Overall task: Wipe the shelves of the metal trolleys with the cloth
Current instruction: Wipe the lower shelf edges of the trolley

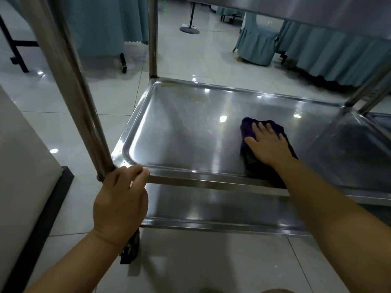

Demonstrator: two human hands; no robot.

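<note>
A stainless steel trolley fills the view. Its middle shelf (186, 132) is a shiny tray with a raised rim. A dark purple cloth (247, 127) lies on the right part of that shelf. My right hand (268, 144) presses flat on the cloth, fingers spread and pointing away from me. My left hand (120, 199) grips the near left corner of the trolley, where the upright post (69, 81) meets the shelf rim. A lower shelf (211, 206) shows beneath. The underside of the top shelf (317, 7) crosses the upper right.
A castor wheel (130, 250) sits under the near left corner. A white block with a dark base (27, 176) stands close on the left. Teal-skirted tables and a covered chair (256, 43) stand beyond on the glossy tiled floor, with a second trolley (378, 121) at the right.
</note>
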